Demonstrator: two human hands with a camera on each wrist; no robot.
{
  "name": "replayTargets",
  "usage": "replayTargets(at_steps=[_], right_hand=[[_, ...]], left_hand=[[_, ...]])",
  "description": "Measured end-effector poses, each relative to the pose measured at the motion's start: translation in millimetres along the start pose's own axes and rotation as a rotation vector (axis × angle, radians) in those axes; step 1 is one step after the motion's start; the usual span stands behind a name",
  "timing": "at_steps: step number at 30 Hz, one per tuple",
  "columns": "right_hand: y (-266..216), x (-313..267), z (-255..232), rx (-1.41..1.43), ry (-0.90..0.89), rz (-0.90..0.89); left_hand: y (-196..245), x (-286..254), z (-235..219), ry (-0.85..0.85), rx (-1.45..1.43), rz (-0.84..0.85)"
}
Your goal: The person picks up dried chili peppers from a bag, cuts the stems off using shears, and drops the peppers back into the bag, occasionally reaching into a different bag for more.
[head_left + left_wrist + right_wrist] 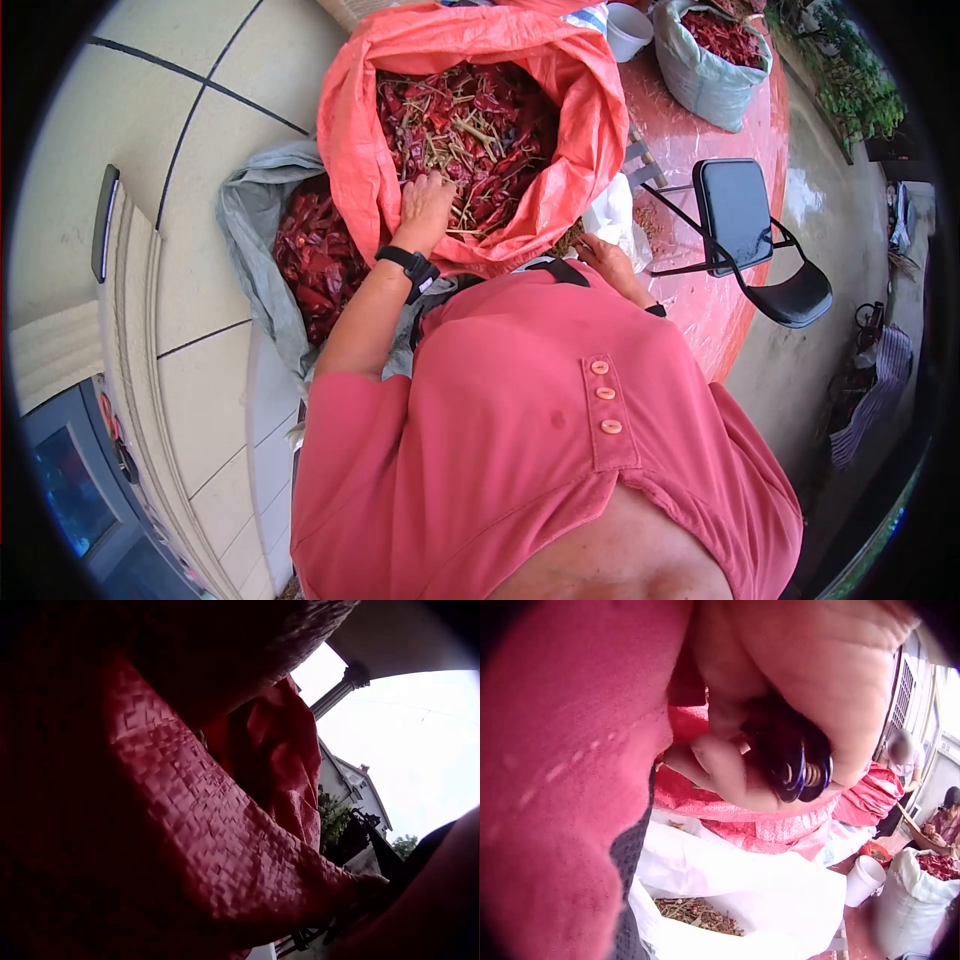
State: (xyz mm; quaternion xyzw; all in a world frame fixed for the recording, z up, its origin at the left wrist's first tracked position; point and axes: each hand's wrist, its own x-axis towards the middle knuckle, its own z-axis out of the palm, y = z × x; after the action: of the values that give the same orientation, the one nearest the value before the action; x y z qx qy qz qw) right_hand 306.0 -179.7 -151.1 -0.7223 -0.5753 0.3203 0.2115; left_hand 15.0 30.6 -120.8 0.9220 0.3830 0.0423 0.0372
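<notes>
A large red woven sack [360,130] stands open in front of me, filled with dried red chilies [500,190] and pale stems. My left hand [427,208] reaches over its near rim, fingers bent down into the chilies; I cannot tell whether they hold one. Dark red weave [202,810] of the sack fills much of the left wrist view. Low beside the sack's right side, my right hand [612,264] grips spring-loaded snips with dark blue handles [799,761], their coil spring showing below the palm. Under that hand lies a white bag [780,892] with stem scraps [697,915] inside.
A grey sack [250,220] of chilies stands at the left. To the right is a black folding chair [735,215]; behind it are a white bucket [627,30] and a pale chili sack [700,85]. Two people [904,754] appear in the right wrist view's background.
</notes>
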Motion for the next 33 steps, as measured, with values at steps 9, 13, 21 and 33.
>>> replayTargets(at_steps=[9, 13, 21, 33], right_hand=[[-41.6, -0.2, -42.0, 0.258, 0.006, 0.214], [-58.8, 3.7, -51.8, 0.284, 0.004, 0.18], [-101.5, 30.5, -63.8, 0.488, -0.08, 0.014], [-179.6, 87.5, -41.6, 0.861, 0.079, -0.258]], left_hand=[[-1.3, -16.4, -26.2, 0.053, -0.193, -0.086], [0.1, -18.4, -37.0, 0.118, -0.313, -0.168], [5.3, -2.5, -61.8, 0.316, -1.158, -0.479], [38.0, 17.5, -64.3, 0.1, -2.765, -0.674]])
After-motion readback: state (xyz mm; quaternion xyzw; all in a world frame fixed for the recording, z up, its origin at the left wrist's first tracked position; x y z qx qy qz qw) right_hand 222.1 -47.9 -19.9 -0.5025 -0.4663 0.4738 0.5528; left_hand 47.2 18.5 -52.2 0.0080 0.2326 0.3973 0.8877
